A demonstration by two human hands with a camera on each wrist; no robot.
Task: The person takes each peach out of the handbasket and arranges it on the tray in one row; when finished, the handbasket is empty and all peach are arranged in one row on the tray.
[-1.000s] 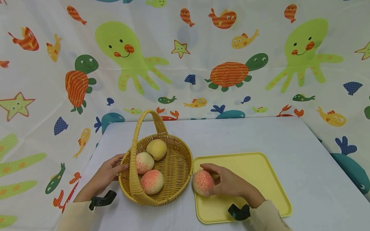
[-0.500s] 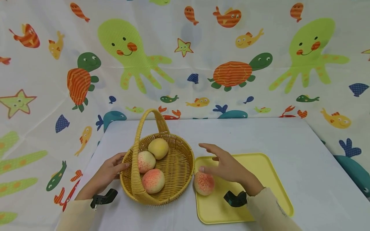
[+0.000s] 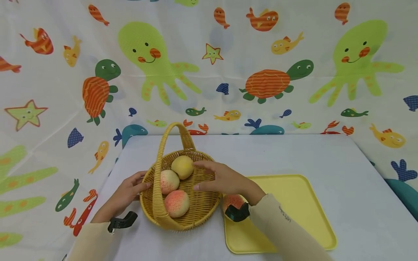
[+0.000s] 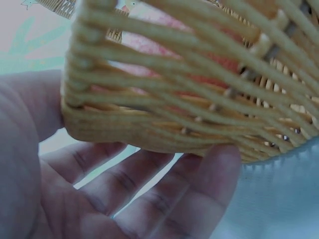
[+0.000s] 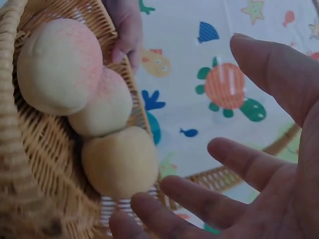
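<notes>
My left hand (image 3: 128, 189) grips the left side of a round wicker basket (image 3: 204, 212) with a tall handle, thumb over the rim and fingers against the outer wall. Inside lie a yellow peach (image 3: 182, 167), a white peach speckled with pink (image 3: 170, 181) and a pink-topped peach (image 3: 176, 203). Over the basket's right half reaches my right hand (image 3: 225, 178), fingers apart and holding nothing. In the right wrist view its fingertips (image 5: 144, 201) come close to the yellow peach. Another pink peach (image 3: 231, 201) sits on the tray, partly hidden behind the right wrist's camera.
A yellow rectangular tray (image 3: 290, 203) lies right of the basket, under the right forearm. Both stand on a white table (image 3: 261, 156). Behind and to the left hangs a white cloth (image 3: 196, 32) printed with sea animals.
My right hand has let go of the pink peach on the tray, lifted, and moved left over the basket. The left hand keeps its hold on the basket.
</notes>
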